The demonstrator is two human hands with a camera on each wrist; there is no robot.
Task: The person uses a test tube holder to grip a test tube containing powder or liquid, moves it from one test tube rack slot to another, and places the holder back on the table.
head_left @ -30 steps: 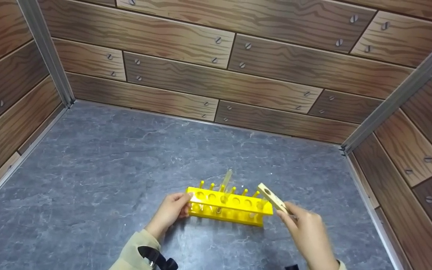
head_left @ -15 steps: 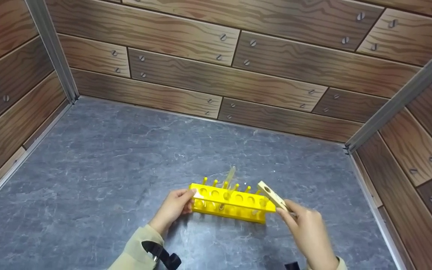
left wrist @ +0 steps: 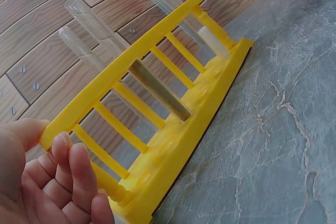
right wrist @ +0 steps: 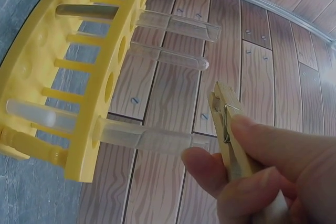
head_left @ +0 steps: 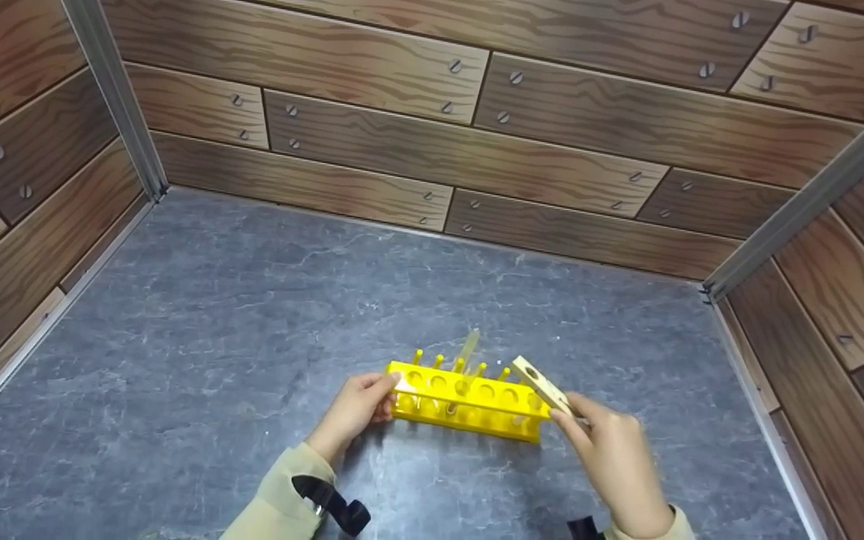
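Steadying, in head view: the left hand [head_left: 355,411] pinches one end of the yellow rack [head_left: 469,402] on the grey table [head_left: 252,315], probably so that it does not slide.
Clip, in head view: the right hand [head_left: 612,450] holds the wooden clip [head_left: 546,389] by the rack's other end.
Tubes, in left wrist view: the brown-filled tube [left wrist: 160,91] and the white-filled tube [left wrist: 213,42] stand in holes, which should keep them upright.
Pinch, in right wrist view: thumb and finger grip the clip around its middle, perhaps for better control; whether it touches glass, I cannot tell. One clear tube [right wrist: 181,59] has its round end up.
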